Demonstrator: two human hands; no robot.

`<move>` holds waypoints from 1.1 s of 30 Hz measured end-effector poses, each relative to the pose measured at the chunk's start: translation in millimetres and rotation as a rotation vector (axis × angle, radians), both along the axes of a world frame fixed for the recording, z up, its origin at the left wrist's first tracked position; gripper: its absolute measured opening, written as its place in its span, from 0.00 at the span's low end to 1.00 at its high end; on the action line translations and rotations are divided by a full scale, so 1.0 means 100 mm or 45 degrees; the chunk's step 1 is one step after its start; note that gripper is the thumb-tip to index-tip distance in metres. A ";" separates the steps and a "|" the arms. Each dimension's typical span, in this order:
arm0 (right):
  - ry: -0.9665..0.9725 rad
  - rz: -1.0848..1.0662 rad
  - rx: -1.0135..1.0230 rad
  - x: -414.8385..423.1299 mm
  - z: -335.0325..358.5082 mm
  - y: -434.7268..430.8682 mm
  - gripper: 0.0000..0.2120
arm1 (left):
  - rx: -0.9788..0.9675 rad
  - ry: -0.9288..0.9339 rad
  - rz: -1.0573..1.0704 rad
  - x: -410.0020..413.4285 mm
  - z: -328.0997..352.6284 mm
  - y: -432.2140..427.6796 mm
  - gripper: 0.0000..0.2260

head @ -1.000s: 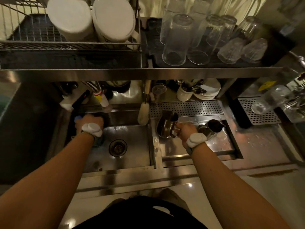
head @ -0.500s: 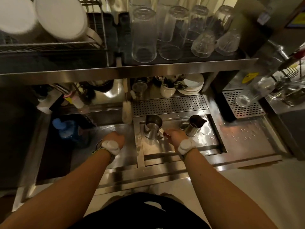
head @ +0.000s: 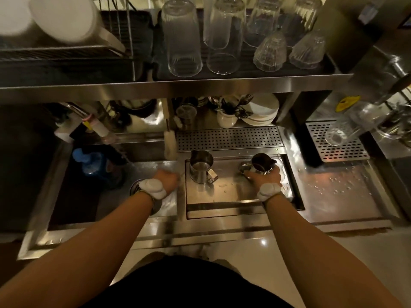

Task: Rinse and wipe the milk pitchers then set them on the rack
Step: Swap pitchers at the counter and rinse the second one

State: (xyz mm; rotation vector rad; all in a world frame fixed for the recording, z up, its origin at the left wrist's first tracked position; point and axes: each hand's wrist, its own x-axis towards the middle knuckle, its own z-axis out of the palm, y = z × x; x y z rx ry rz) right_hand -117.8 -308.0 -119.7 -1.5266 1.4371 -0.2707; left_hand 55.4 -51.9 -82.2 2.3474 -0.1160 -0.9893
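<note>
The right hand [head: 264, 177] grasps the right pitcher [head: 261, 163], which stands upright at the far right of the recessed tray [head: 233, 196], spout pointing right. The left hand [head: 168, 181] looks clenched, seemingly empty, at the sink [head: 73, 196] edge. The left pitcher [head: 200, 168] stands upright and free, handle near-right, with bare tray floor between the two.

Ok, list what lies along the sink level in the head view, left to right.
Blue container → left hand → shiny steel pitcher → dark pitcher, gripped low by the right hand → wet counter → perforated drain plate.
</note>
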 end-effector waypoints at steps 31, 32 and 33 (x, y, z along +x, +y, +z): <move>-0.498 1.124 0.456 1.86 0.98 2.33 0.24 | -0.853 0.633 0.572 0.91 0.50 1.44 0.33; -0.413 1.022 0.446 1.91 0.93 2.44 0.20 | -0.823 0.667 0.649 0.96 0.44 1.51 0.32; -0.322 0.906 0.456 1.94 0.86 2.52 0.16 | -0.791 0.698 0.728 1.00 0.37 1.56 0.32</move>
